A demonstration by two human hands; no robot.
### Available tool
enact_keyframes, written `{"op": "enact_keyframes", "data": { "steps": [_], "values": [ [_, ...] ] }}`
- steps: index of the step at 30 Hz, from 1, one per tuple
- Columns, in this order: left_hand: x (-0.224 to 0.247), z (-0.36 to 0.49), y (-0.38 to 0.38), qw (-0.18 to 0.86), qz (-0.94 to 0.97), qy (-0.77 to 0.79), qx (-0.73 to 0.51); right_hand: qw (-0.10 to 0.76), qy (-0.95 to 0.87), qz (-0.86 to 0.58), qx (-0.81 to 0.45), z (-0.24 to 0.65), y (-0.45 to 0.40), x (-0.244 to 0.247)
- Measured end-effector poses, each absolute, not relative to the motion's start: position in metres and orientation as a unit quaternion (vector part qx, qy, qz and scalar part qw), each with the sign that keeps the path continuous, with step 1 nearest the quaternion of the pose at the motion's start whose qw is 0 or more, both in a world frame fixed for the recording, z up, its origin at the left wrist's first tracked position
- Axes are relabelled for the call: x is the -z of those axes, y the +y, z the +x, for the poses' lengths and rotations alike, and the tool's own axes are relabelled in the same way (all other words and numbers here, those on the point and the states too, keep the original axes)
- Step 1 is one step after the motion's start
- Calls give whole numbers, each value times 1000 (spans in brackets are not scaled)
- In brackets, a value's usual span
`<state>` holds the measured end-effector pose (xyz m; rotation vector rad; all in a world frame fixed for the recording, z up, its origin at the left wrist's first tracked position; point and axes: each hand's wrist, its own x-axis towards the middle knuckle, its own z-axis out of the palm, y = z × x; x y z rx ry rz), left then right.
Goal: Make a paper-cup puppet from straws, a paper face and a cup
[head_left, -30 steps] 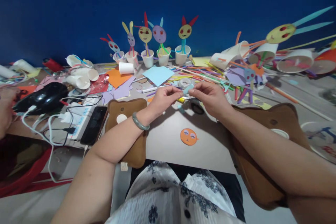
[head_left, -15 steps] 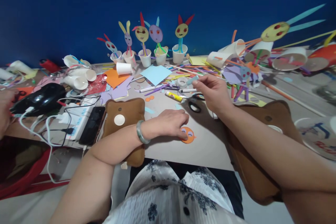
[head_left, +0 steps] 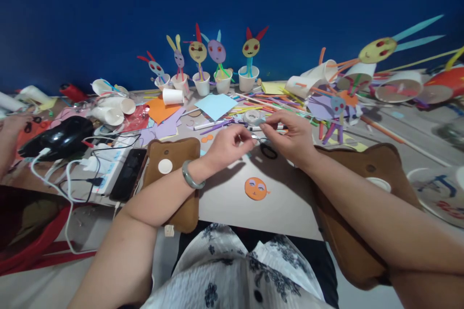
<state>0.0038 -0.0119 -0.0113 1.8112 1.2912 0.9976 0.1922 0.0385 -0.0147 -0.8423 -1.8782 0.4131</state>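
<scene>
My right hand is closed in a pinch on a small light blue piece of paper, mostly covered by the fingers. Facing it, my left hand has thumb and fingertips together; whatever they hold, if anything, is hidden. Between and below the hands lie scissors with black handles, their blades partly covered. An orange paper face with purple-lidded eyes and a small mouth lies flat on the table, nearer to me, touched by neither hand.
Brown cushioned pads flank the work spot. Paper-cup figures stand along the blue wall. Behind my hands are a white tape roll, markers and a blue sheet. Another person's hand is at far left, past cables and a phone.
My left hand has lifted off the orange paper face and moved up beside my right hand. The right hand, still holding the blue paper, has shifted slightly down.
</scene>
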Motion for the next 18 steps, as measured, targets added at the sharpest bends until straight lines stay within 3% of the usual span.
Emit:
{"op": "enact_keyframes", "data": {
  "steps": [4, 9, 18],
  "values": [
    [14, -5, 3, 355, 613, 476, -521, 444, -800, -326, -238, 190, 35, 12],
    [16, -6, 2, 385, 646, 431, -499, 415, -814, -303, -271, 187, 30, 12],
    [18, -4, 0, 317, 695, 410, -498, 397, -818, -291, -296, 185, 25, 8]
  ]
}}
